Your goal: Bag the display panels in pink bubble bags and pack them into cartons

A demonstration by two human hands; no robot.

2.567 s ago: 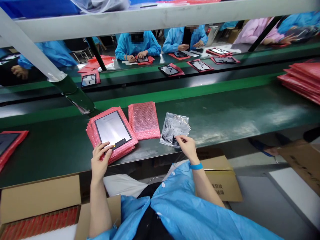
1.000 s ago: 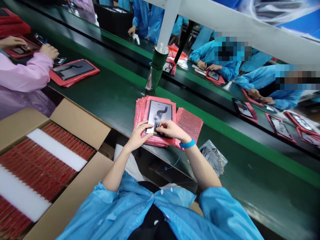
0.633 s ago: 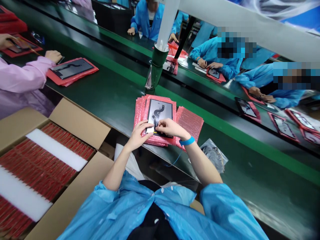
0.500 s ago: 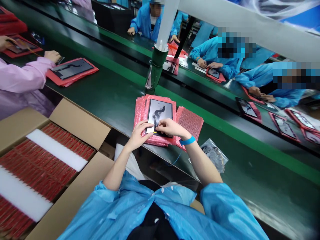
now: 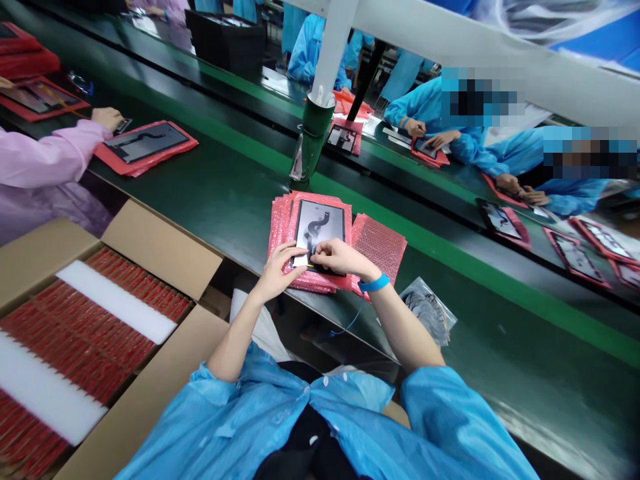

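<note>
Head view: looking down across a dark green worktop (image 5: 225, 220) with a brighter green stripe running along it.
Panel: black-framed rectangular glass panel (image 5: 320, 223) with a wavy dark ribbon (image 5: 316, 233) across its face, near the worktop's near edge, lying on a stack of pink bubble-wrap pouches (image 5: 279, 247).
Left grip (image 5: 274, 275): fingers half-curled over the panel's lower left corner, steadying it; how firmly it holds cannot be told.
Right grip (image 5: 345, 259): fingers drawn close at the panel's lower edge, by the ribbon's end; the fingers hide any hold.
Rest: a single pink bubble-wrap pouch (image 5: 380, 243) lies just right of the stack, a clear plastic bag of silver-and-black parts (image 5: 430, 313) at the near edge. Past that edge, left, an open cardboard box (image 5: 160, 243) holds rows of red packets (image 5: 85, 333) between white foam strips (image 5: 115, 303).
</note>
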